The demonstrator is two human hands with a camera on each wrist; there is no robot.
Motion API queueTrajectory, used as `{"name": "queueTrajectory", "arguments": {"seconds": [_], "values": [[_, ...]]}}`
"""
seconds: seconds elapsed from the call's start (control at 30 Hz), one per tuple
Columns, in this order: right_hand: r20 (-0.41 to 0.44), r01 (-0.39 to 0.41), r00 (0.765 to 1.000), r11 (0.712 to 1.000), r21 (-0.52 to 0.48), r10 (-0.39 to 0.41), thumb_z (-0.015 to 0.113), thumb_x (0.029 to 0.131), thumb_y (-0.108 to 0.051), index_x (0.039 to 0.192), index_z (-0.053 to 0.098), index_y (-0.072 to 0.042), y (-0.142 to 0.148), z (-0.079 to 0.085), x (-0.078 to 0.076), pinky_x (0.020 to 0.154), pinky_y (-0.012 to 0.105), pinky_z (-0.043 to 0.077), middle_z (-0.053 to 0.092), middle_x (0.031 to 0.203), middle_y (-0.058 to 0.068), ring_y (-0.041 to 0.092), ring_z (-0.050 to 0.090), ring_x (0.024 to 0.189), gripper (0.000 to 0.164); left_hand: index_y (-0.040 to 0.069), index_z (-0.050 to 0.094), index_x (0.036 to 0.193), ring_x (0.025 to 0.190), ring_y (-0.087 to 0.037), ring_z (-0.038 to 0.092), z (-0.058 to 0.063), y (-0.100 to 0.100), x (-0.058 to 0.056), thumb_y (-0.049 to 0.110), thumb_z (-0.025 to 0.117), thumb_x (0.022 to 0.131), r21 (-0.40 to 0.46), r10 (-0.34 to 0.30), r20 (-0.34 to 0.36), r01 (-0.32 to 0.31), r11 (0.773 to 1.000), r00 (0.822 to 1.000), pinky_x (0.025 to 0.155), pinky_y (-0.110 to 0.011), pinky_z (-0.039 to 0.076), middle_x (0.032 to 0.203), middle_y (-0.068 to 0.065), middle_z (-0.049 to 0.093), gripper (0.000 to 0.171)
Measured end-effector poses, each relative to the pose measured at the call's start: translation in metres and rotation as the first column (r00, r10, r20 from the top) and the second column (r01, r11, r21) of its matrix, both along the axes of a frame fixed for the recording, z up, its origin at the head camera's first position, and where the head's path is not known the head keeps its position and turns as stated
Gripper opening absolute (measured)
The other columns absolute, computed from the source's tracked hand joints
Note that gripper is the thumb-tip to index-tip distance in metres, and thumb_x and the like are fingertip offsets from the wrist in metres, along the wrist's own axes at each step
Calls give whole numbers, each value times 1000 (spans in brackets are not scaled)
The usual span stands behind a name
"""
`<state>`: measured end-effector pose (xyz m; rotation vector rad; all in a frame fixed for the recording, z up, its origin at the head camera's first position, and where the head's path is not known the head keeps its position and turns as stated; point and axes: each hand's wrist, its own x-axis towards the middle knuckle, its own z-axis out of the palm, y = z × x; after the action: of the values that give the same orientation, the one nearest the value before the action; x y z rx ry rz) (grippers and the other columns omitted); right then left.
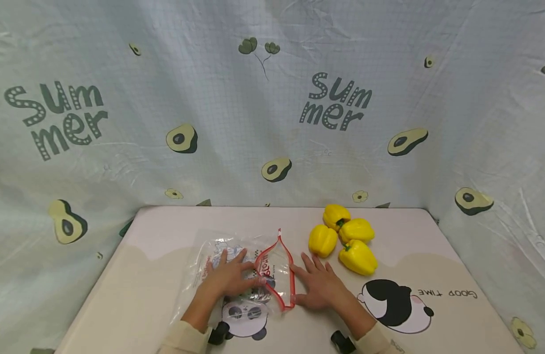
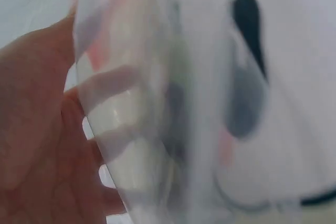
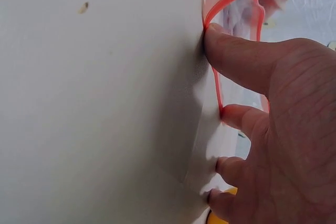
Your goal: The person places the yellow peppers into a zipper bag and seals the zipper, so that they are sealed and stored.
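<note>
A clear plastic zip bag with a red zip edge lies on the table, its mouth spread apart toward the right. My left hand rests on the bag with fingers spread, the thumb and forefinger beside the near red strip. In the left wrist view, clear film covers part of the fingers. My right hand lies at the bag's mouth, fingers apart. Its thumb and forefinger touch the red strip in the right wrist view. Several yellow bell peppers sit beyond the right hand.
The pale table bears printed panda and dog-like drawings. A patterned curtain hangs behind it and along both sides. Dark wrist devices show at the sleeves.
</note>
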<state>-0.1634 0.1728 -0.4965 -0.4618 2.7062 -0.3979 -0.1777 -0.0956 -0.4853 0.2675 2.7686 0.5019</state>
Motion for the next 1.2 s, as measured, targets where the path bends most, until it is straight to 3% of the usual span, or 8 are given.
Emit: {"name": "queueTrajectory", "arguments": {"seconds": [0.13,0.33,0.57,0.7,0.83,1.0,1.1,1.2], "values": [[0,-1,1000,1000,-3,1,77,88,-51,157,48,-25,0,1,1,126,71,18,24,174,14,43,17,162,80,28,72,132,155,-61,19,2,9,-1,74,60,90,12,74,-12,-74,997,997,110,-92,10,167,-9,43,64],[0,-7,1000,1000,-11,7,76,88,-52,157,47,-25,-2,0,1,126,71,18,24,174,14,43,17,162,80,26,72,131,155,-60,18,4,11,1,68,69,88,24,124,-4,-124,992,992,109,-93,8,166,-9,44,60],[-9,1,1000,1000,7,-1,77,88,-51,158,46,-26,-2,-2,1,126,72,18,23,174,14,43,17,162,81,21,68,129,160,-54,9,-4,8,6,39,81,84,116,53,-62,-46,992,997,114,-89,2,168,-15,39,51],[-9,6,1000,1000,6,-5,76,88,-52,159,45,-26,-2,-2,2,127,72,17,23,175,14,43,16,162,81,13,56,125,161,-46,16,-11,12,7,21,83,85,204,2,-106,19,979,994,113,-90,4,168,-19,36,49],[-5,0,1000,1000,-2,0,76,88,-53,159,45,-26,-1,-1,3,126,72,17,23,175,14,43,16,162,82,17,59,133,160,-46,22,-15,15,8,8,80,86,220,-47,-146,79,972,988,109,-93,7,169,-14,33,52],[-10,6,1000,1000,0,-6,76,88,-52,159,45,-26,0,0,3,126,72,17,24,174,14,43,17,162,81,34,69,136,159,-51,21,-15,15,9,20,73,94,169,-86,-134,108,980,987,110,-92,9,173,-9,30,44],[-12,11,1000,1000,-5,-11,76,88,-51,158,46,-26,0,0,3,127,72,17,24,174,13,43,16,163,81,29,70,137,157,-52,26,-13,13,6,39,71,96,134,-80,-125,97,986,989,110,-91,14,171,-9,35,42],[-13,4,1000,1000,-14,-4,76,88,-49,158,46,-26,0,1,3,127,72,17,24,174,14,42,15,163,80,23,70,137,154,-52,32,-9,10,2,51,76,90,101,-43,-129,56,993,991,108,-90,22,167,-11,42,56]]}}
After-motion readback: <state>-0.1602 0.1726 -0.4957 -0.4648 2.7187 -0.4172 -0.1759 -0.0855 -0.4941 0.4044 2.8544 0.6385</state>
